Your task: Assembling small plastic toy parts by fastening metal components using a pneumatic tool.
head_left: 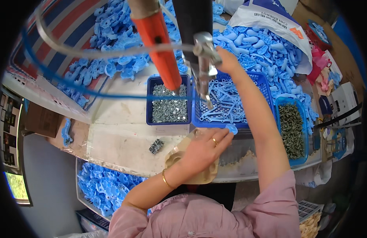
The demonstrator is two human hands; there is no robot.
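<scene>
The left hand (205, 150) has a small blue piece (232, 129) at its fingertips, by the front of the blue basket (253, 125). The right hand (228, 61) is up by the metal tool (206, 55); I can't tell what its fingers hold.

Pretty bright, fairly even light on the desk (116, 135), some glare off the metal tool (205, 65). Fisheye bends stuff near the black rim, and the blue hose (112, 95) looks kinda blurry.
</scene>
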